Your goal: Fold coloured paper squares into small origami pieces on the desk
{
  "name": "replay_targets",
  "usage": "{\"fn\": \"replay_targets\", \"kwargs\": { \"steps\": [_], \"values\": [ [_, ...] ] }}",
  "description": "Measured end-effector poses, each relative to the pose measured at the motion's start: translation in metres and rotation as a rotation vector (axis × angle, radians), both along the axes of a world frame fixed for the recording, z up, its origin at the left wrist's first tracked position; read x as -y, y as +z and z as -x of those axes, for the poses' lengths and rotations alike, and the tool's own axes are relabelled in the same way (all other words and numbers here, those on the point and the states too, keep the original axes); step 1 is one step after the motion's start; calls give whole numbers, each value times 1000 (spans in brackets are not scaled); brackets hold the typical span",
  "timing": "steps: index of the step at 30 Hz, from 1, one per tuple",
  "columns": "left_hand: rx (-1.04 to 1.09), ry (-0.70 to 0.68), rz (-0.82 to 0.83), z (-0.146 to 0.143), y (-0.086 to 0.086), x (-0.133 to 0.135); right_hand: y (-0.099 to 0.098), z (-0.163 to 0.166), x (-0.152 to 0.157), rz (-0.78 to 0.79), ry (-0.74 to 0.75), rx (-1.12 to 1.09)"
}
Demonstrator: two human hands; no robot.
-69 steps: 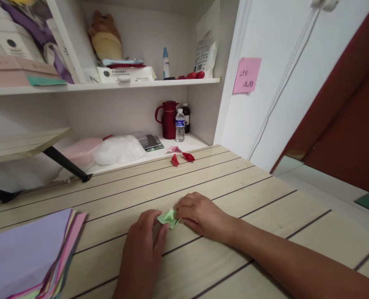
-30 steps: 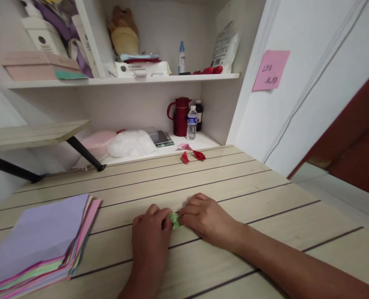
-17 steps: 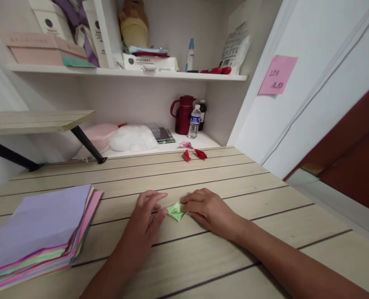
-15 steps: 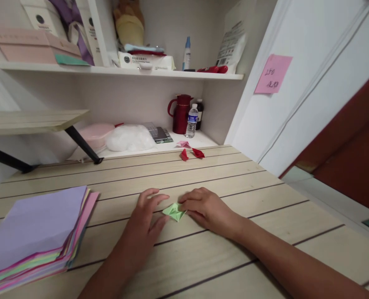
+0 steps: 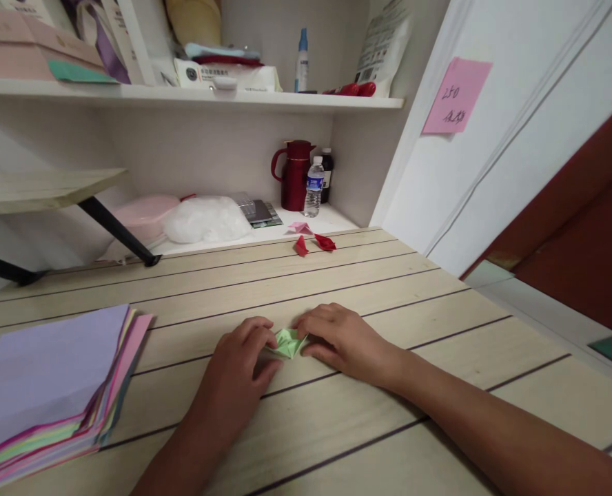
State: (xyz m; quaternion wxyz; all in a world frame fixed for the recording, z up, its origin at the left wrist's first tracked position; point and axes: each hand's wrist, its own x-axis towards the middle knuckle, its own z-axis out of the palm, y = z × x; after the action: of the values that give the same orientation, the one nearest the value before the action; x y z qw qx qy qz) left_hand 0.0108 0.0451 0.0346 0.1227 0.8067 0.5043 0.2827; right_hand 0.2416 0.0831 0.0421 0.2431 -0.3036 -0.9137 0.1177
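1. Green folded paper (image 5: pixel 288 344) lies on the table (image 5: pixel 337 424) between the two hands, a small creased piece with its near point towards the person.
2. The left hand (image 5: pixel 249 355) is loosely curled, its fingertips at the paper's left corner; the thumb stands apart from them, touching no paper that I can see.
3. The right hand (image 5: pixel 340 337) curves over the paper's right side, fingertips at its upper right edge. Whether finger and thumb pinch the corner, I cannot tell.
4. For clean handling, I would let one hand steady the piece while the other presses, lining up edges before flattening a crease. Light fingertip pressure should suit such small layers; hard pulling could skew or tear them.
5. Farther off, near the table's far edge, sit two red folded pieces (image 5: pixel 325 242), with a pink folded piece (image 5: pixel 300 228) just behind.
6. A stack of coloured sheets (image 5: pixel 52 372) lies well left of the hands.
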Motion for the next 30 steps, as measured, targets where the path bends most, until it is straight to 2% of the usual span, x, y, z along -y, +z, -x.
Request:
{"fn": "replay_targets", "kwargs": {
  "steps": [4,14,22,30],
  "values": [
    [-80,18,-32,-2,1,2,0,1,0,18,-26,-15],
    [-258,33,-119,-9,-1,5,-1,6,2,-53,8,-34],
    [-343,56,-133,-7,-2,7,-1,7,-2,23,-18,-41],
    [-414,131,-128,-20,4,3,-2,8,-4,20,2,-62]
  ]
}}
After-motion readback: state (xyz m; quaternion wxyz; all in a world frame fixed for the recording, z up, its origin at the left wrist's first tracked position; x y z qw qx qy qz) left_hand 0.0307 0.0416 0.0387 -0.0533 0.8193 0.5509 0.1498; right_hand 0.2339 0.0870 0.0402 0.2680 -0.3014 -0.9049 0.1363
